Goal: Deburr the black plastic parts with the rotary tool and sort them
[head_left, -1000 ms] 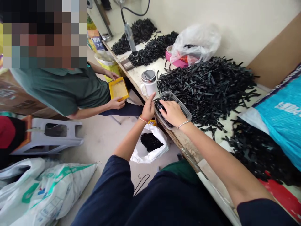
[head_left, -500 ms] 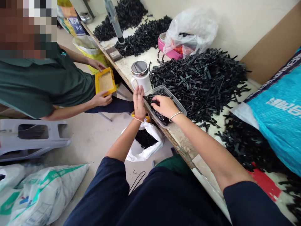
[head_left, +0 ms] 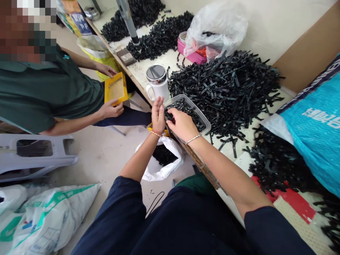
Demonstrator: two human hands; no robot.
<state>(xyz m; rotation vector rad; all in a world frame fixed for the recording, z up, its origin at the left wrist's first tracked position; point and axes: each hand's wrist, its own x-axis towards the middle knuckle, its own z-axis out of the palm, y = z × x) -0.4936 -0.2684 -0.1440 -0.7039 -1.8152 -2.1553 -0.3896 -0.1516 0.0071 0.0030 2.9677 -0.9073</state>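
Note:
My left hand (head_left: 158,116) is raised beside the left edge of a clear plastic container (head_left: 204,124), its fingers stretched and its palm turned towards my right hand; what may lie in the palm is hidden. My right hand (head_left: 182,124) is over the container's near left side, fingers curled and fingertips close to my left palm. Something dark shows at its fingertips, too small to make out. Small black parts (head_left: 195,115) lie inside the container. Behind it spreads a big pile of black strips (head_left: 220,85).
A white lidded mug (head_left: 160,86) stands left of the container. An open white bag (head_left: 159,175) of black pieces is below the table edge. A person at the left holds a yellow tray (head_left: 125,92). A blue sack (head_left: 316,124) lies at the right.
My right hand has moved from inside the container left and down, nearer my left hand. My left hand has barely moved. The other person's yellow tray has shifted slightly left.

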